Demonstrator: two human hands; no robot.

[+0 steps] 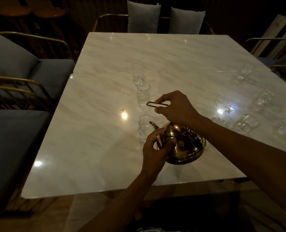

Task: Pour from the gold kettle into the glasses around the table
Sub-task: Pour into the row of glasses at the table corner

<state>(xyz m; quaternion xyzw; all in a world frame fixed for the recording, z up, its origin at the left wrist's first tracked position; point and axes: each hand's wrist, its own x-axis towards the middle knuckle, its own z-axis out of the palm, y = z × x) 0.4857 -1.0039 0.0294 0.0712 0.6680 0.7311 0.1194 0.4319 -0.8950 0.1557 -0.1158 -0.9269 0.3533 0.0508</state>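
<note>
The gold kettle stands on the marble table near its front edge, spout pointing left toward a clear glass. My right hand is above it, pinching the raised thin wire handle. My left hand rests against the kettle's left side by the spout base. Two more glasses stand in a row behind the nearest one. Several glasses sit along the right side, one farther back.
Grey cushioned chairs with gold frames line the left side. Two grey pillows stand beyond the far edge. Another gold-framed chair is at the right. Spilled water glints on the table at the right.
</note>
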